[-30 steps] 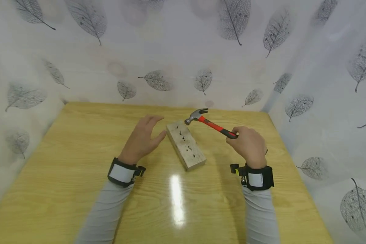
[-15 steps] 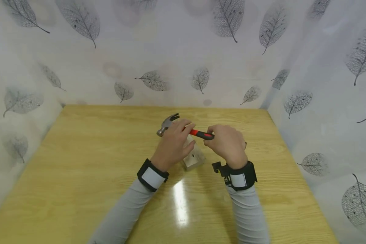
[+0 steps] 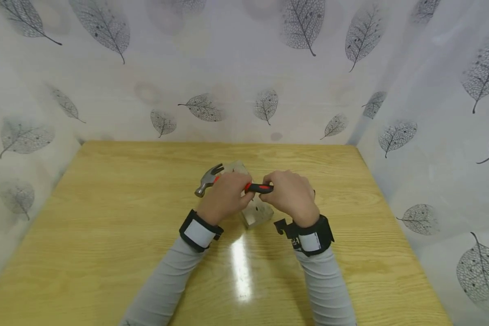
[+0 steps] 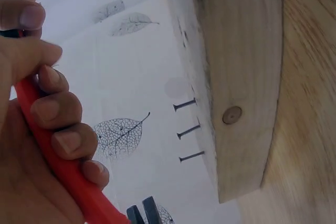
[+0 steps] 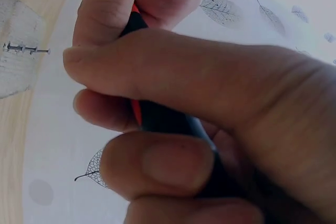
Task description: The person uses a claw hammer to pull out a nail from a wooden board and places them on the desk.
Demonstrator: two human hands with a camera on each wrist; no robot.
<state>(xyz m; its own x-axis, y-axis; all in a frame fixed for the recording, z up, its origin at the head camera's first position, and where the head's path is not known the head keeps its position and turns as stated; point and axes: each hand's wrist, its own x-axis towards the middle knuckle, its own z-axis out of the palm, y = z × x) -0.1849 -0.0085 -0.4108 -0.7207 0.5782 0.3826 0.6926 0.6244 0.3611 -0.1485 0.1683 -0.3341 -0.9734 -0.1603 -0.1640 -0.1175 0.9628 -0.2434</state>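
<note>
A claw hammer (image 3: pixel 206 181) with a red and black handle lies across both hands above a wooden block (image 3: pixel 257 213). My left hand (image 3: pixel 225 197) grips the red part of the handle, its fingers curled round it in the left wrist view. My right hand (image 3: pixel 292 195) holds the black end, thumb and fingers wrapped about it. The steel head points left, past the left hand. Several nails stick out of the block; a nail (image 4: pixel 188 130) shows in the left wrist view. The hands and handle hide the block's middle in the head view.
The block lies on a light wood table (image 3: pixel 118 194). Behind and beside the table hang pale sheets (image 3: pixel 236 81) printed with grey leaves. A strip of light reflects on the tabletop nearer to me.
The left hand has come from the block's left side to grip the hammer handle. The right hand has moved left with the hammer, bringing it across the block.
</note>
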